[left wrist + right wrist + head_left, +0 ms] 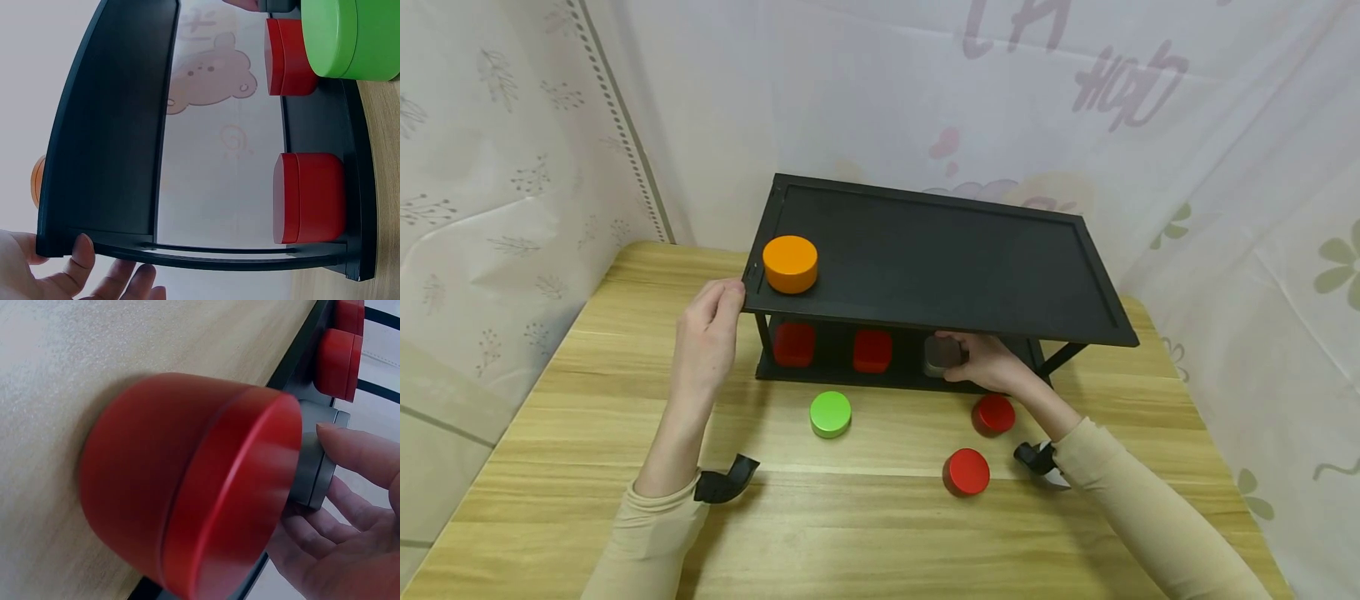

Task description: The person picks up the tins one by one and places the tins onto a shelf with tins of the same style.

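A black two-tier shelf (pixel 940 258) stands on the table, and my left hand (pixel 707 333) grips the front left corner of its top board. In the left wrist view the fingertips (pixel 83 247) curl at the board's edge. My right hand (pixel 988 362) reaches under the top board and holds a small dark grey tin (pixel 938 357) between thumb and fingers, low over the bottom board. To its left on that board sit two squarish red tins, a middle one (pixel 872 351) and a left one (pixel 794 345). A round orange tin (pixel 791 264) rests on top at the left.
On the wooden table (pixel 850 542), before the shelf, stand a round green tin (pixel 831 414) on the left and two round red tins on the right, one nearer (pixel 966 472) and one farther (pixel 993 415). A printed curtain (pixel 865 100) hangs behind and at both sides.
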A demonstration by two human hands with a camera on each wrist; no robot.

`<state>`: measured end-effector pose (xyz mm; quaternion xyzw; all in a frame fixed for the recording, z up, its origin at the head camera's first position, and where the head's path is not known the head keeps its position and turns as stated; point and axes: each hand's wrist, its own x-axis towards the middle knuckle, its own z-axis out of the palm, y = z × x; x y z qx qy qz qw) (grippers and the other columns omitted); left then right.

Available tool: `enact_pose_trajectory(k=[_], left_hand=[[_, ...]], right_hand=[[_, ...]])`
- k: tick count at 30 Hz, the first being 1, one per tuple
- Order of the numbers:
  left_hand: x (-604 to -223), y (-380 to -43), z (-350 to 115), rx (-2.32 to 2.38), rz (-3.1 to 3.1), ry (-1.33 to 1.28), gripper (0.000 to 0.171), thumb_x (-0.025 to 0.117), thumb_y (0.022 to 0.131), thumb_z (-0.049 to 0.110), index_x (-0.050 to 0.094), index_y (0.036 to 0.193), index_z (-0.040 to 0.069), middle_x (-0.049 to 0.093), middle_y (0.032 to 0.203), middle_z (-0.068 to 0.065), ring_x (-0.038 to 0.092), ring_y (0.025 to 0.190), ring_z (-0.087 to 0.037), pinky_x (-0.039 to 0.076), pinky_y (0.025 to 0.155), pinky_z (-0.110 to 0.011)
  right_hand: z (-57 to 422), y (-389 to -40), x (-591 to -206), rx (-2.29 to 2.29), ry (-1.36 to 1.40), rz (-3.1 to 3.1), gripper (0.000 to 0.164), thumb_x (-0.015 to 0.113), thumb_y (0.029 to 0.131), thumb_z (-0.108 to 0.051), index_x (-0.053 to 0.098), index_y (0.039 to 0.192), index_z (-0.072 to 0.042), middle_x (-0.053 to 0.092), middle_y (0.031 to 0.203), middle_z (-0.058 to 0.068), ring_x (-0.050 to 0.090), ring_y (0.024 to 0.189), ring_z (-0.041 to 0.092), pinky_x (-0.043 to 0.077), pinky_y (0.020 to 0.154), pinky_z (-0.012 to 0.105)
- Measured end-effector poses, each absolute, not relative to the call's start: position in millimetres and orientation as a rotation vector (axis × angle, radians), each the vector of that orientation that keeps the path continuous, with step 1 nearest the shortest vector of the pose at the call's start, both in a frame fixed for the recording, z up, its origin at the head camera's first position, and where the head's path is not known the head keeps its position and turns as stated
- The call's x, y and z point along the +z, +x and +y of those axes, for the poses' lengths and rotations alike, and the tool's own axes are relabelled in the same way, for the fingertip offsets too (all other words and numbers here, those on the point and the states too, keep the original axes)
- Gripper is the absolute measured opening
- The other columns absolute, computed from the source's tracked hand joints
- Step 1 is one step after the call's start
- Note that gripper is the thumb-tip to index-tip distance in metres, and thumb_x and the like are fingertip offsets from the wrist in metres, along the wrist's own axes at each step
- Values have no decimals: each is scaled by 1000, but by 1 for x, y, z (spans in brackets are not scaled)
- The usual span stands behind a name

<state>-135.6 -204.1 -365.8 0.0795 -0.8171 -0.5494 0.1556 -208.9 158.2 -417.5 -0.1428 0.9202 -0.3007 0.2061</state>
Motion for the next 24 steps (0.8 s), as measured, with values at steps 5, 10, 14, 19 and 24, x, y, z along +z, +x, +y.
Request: enact_pose_trajectory(k=[5, 10, 14, 19, 24], left_hand=[[-366, -136, -204, -1575, -2344, 229, 49, 36, 99, 43, 65, 116, 7, 61, 118, -7, 54, 115, -20, 41, 101, -42], [-366, -136, -205, -1577, -2343, 231, 49, 36, 99, 43, 64, 117, 7, 61, 118, -7, 54, 116, -20, 41, 102, -42], [-366, -136, -204, -1580, -2344, 237, 48, 36, 99, 43, 65, 117, 8, 62, 118, -6, 54, 115, -19, 41, 102, -41], [-366, -136, -204, -1591, -2342, 240, 48, 37, 99, 44, 65, 117, 9, 61, 118, -5, 54, 114, -18, 41, 102, -40], [-367, -137, -204, -1601, -2336, 232, 48, 37, 99, 43, 64, 118, 7, 61, 121, -6, 53, 117, -19, 41, 103, -40]], right_hand=[[158, -209, -417, -831, -393, 2572, 65, 72, 79, -11, 46, 139, -16, 43, 145, 14, 42, 130, 38, 40, 104, 52], [159, -207, -416, -822, -392, 2575, 69, 73, 77, -11, 44, 140, -13, 42, 145, 15, 44, 128, 39, 43, 101, 51], [160, -205, -414, -794, -347, 2579, 76, 74, 76, -14, 38, 143, -8, 39, 146, 17, 46, 126, 39, 47, 96, 49], [163, -204, -412, -814, -314, 2573, 79, 75, 77, -17, 34, 144, -6, 40, 145, 19, 48, 126, 38, 48, 96, 48], [166, -203, -411, -847, -318, 2564, 78, 73, 79, -20, 33, 143, -3, 41, 143, 21, 49, 125, 39, 48, 98, 48]])
